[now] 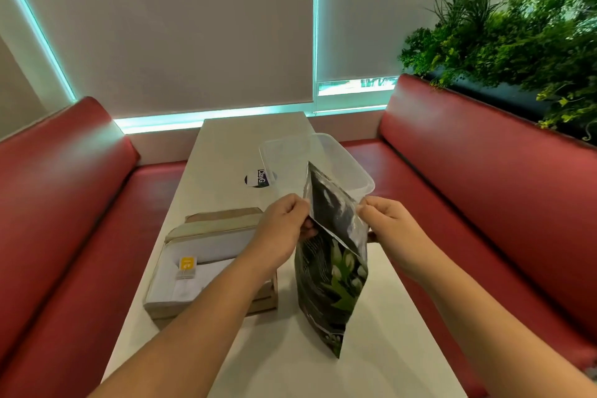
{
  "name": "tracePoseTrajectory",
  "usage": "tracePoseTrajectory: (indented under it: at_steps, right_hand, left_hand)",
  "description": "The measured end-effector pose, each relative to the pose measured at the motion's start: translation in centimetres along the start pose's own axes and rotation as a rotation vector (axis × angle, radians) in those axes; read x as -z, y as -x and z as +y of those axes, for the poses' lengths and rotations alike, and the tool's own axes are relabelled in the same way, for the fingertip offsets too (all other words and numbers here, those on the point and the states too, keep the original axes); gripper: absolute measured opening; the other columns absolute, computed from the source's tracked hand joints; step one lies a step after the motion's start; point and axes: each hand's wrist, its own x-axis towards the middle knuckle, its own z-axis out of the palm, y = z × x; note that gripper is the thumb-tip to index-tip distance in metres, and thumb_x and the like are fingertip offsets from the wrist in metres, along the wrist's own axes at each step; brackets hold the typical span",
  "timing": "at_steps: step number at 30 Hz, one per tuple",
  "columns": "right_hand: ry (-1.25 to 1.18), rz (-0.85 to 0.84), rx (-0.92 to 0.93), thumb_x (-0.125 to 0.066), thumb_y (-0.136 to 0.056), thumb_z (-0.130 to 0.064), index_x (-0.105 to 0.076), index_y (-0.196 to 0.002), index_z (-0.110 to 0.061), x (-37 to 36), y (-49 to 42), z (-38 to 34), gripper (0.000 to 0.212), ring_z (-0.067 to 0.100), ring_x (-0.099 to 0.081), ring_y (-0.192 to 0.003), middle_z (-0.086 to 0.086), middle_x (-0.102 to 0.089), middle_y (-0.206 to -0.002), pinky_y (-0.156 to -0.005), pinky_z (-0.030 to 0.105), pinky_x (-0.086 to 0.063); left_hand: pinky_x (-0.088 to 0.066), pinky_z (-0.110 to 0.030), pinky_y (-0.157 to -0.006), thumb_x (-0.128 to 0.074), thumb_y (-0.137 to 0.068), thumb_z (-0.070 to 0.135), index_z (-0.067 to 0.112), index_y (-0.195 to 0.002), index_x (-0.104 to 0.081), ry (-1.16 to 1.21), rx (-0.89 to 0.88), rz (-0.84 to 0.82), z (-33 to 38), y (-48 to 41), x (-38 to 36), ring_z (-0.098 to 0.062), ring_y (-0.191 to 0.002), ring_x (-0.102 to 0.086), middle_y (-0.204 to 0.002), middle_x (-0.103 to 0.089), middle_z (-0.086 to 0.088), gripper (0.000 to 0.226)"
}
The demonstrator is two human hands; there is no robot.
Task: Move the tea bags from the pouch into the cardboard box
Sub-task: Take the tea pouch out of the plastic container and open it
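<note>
At the centre of the frame a tall dark foil pouch printed with white flowers and green leaves (pixel 332 271) stands on the long white table (pixel 381 349), and both hands pinch the two sides of its mouth: the left hand (pixel 284 229) grips the near lip, the right hand (pixel 391 226) the far one, spreading it apart. At lower left sits the shallow open cardboard box (pixel 210 262), with a white tea bag with a yellow tag (pixel 187 268) lying inside. Behind the pouch is a clear plastic container (pixel 323 165). Judging from this, the pouch balances on a narrow base, so a hard or uneven pull could tip it or tear the foil, spilling its contents across the table; whether bags remain inside is hidden.
</note>
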Motion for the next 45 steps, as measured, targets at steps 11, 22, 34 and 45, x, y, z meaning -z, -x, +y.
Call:
tracePoseTrajectory:
  at_steps: [11,22,34,45]
  right_hand:
    - [0.743,-0.111,0.234,-0.06,-0.079,-0.003,-0.061,-0.079,-0.026,1.1,-1.0,-4.0,0.022,0.015,-0.053,-0.073,0.002,-0.054,-0.095,-0.069,0.025,-0.042]
    - [1.059,-0.051,0.051,-0.044,-0.081,-0.001,-0.069,-0.107,-0.035,3.5,-1.1,-5.5,0.05,0.019,-0.061,-0.094,0.0,-0.066,-0.115,-0.076,0.026,-0.047]
    - [1.107,-0.411,0.292,-0.047,-0.083,0.0,-0.061,-0.123,-0.032,1.8,0.7,-6.2,0.053,0.013,-0.055,-0.111,-0.012,-0.059,-0.129,-0.093,0.025,-0.041]
    - [1.095,-0.417,0.277,-0.043,-0.082,0.007,-0.062,-0.122,-0.03,2.7,0.9,-6.3,0.057,0.011,-0.051,-0.119,-0.013,-0.056,-0.132,-0.101,0.025,-0.039]
  left_hand:
    - [-0.056,-0.025,-0.07,-0.042,-0.098,0.02,0.011,-0.073,-0.052,-0.161,-0.045,0.044,1.8,0.8,1.4,-0.013,-0.062,-0.056,-0.064,-0.052,-0.001,0.028]
    - [-0.05,-0.026,-0.065,-0.044,-0.095,0.014,0.013,-0.062,-0.054,-0.357,-0.097,0.038,3.6,2.0,5.2,-0.008,-0.049,-0.055,-0.052,-0.056,0.0,0.034]
    - [-0.028,-0.027,-0.102,-0.071,-0.078,0.037,0.04,-0.096,-0.06,-0.735,-0.399,-0.025,3.4,2.0,2.6,-0.008,-0.123,-0.029,-0.132,-0.035,0.011,0.022]
    - [-0.05,-0.026,-0.088,-0.039,-0.095,0.004,0.038,-0.12,-0.044,-0.681,-0.074,-0.448,4.7,1.9,2.9,-0.012,-0.109,-0.054,-0.123,-0.058,0.009,0.043]
